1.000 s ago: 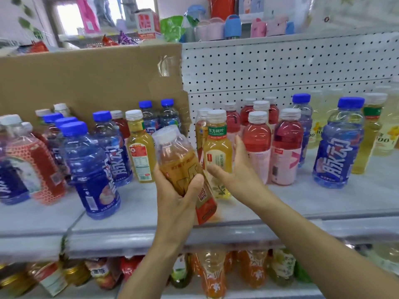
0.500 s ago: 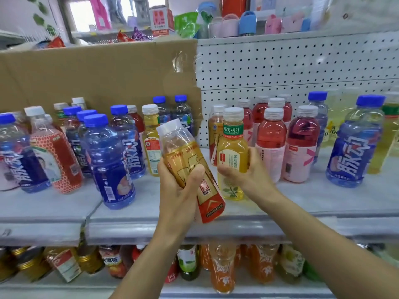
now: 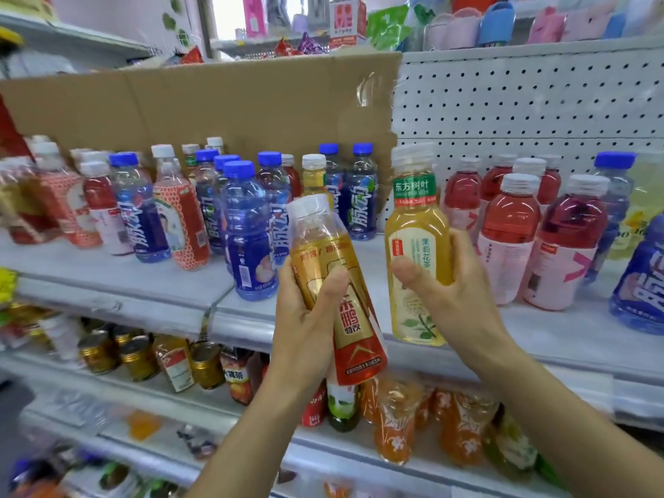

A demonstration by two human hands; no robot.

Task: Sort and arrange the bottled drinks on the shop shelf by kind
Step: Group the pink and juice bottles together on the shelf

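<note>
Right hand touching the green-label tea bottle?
Touching. Head view: the right hand grips the green-label tea bottle, thumb across its front, fingers curled round its side.

Cardboard sheet (image 3: pixel 201 102) beside white pegboard (image 3: pixel 539 102)

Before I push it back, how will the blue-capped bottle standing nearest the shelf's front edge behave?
The blue-capped bottle looks full nearly to the neck, so it is probably heavy for its size. It is tall and narrow, so it may tip if pushed near the cap; a low push seems safer. Other bottles crowd close behind it, so it would likely knock into them.
</note>
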